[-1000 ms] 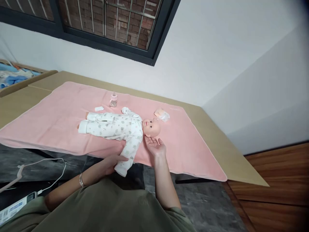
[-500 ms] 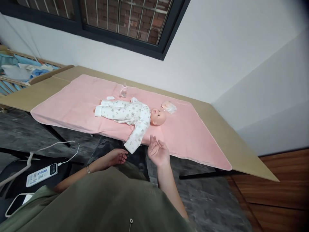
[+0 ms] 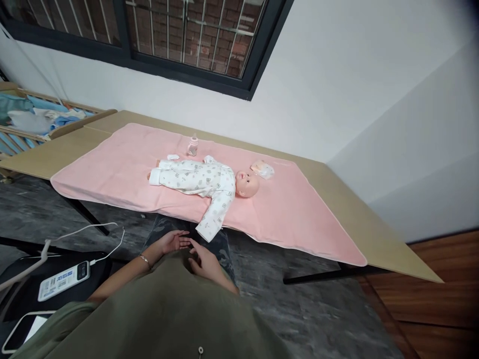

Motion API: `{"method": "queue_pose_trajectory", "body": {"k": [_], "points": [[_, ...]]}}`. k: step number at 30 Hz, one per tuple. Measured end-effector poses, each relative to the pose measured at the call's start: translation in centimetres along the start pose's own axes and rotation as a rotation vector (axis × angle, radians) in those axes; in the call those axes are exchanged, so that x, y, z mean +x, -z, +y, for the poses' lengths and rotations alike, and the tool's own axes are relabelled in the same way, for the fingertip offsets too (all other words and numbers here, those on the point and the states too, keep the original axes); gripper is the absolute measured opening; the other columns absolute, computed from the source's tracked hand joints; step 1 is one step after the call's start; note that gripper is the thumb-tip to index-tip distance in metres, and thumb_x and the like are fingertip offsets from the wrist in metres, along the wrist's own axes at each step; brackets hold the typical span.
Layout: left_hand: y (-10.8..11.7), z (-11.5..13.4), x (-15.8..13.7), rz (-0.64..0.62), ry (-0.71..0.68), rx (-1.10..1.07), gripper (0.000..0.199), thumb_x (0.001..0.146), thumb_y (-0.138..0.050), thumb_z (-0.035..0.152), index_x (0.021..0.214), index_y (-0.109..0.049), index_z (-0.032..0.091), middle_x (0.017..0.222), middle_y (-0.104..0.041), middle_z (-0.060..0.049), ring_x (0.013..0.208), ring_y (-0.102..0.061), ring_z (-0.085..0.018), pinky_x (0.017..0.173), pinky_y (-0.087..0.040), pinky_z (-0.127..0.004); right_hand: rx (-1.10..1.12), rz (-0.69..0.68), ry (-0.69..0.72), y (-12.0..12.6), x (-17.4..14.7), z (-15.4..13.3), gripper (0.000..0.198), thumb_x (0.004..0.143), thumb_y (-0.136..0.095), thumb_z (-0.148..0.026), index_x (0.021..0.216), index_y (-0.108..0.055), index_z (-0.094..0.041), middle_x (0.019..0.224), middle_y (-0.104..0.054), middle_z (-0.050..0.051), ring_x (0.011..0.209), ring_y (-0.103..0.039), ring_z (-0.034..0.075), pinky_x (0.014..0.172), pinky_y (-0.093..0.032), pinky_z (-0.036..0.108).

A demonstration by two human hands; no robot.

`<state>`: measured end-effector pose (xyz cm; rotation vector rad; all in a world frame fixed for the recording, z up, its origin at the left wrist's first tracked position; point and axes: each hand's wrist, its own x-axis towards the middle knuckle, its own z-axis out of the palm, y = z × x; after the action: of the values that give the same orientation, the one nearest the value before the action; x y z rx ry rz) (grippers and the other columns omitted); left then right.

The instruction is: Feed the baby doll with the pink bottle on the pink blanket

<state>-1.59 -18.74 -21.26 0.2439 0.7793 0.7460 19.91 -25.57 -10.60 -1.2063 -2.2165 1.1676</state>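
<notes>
A baby doll (image 3: 202, 179) in a white patterned sleepsuit lies on its back on a pink blanket (image 3: 280, 214), head to the right. One long sleeve hangs over the table's near edge. Below that edge, close to my body, my left hand (image 3: 174, 242) is empty with its fingers stretched out. My right hand (image 3: 204, 259) is beside it, fingers extended and apart, holding nothing. The fingertips of both hands are close together, just below the hanging sleeve. Beyond the doll's legs are a pink-topped baby bottle (image 3: 192, 146) and a small white item (image 3: 172, 157).
A clear plastic packet (image 3: 263, 169) lies past the doll's head. The blanket covers a tan table (image 3: 348, 214) against the wall. At left are a wooden crib (image 3: 71, 124), a chair with a white power bank (image 3: 63, 281) and cable, and a phone (image 3: 22, 329).
My right hand has drawn back from the blanket's edge by the doll's head, moving left and down to my left hand. The doll has not moved; the camera view has shifted slightly.
</notes>
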Motion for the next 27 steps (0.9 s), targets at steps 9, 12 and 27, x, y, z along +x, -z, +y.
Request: {"method": "queue_pose_trajectory", "body": {"k": [9, 12, 27], "points": [[2.0, -0.5, 0.8, 0.044, -0.017, 0.019, 0.028, 0.088, -0.062, 0.023, 0.113, -0.059, 0.011, 0.089, -0.073, -0.012, 0.083, -0.073, -0.022, 0.083, -0.054, -0.034, -0.011, 0.435, 0.0, -1.9, -0.8, 2.4, 0.064, 0.084, -0.045, -0.032, 0.146, -0.047, -0.015, 0.138, -0.057, 0.012, 0.076, -0.064, 0.012, 0.081, -0.058, 0.03], [2.3, -0.4, 1.0, 0.049, -0.019, 0.013, 0.029, 0.088, -0.064, 0.025, 0.113, -0.06, 0.011, 0.09, -0.073, -0.01, 0.083, -0.072, -0.022, 0.082, -0.055, -0.034, -0.007, 0.486, -0.039, -1.5, -1.1, 2.1, 0.063, 0.085, -0.044, -0.033, 0.145, -0.048, -0.014, 0.135, -0.059, 0.012, 0.073, -0.064, 0.012, 0.078, -0.058, 0.028], [3.1, -0.6, 1.6, 0.003, 0.002, 0.014, 0.023, 0.094, -0.057, 0.027, 0.11, -0.061, 0.011, 0.092, -0.073, -0.011, 0.084, -0.072, -0.021, 0.082, -0.055, -0.036, -0.022, 0.521, -0.09, -0.8, -0.8, 2.1, 0.061, 0.088, -0.043, -0.032, 0.147, -0.048, -0.015, 0.152, -0.042, 0.013, 0.078, -0.066, 0.011, 0.078, -0.058, 0.028]]}}
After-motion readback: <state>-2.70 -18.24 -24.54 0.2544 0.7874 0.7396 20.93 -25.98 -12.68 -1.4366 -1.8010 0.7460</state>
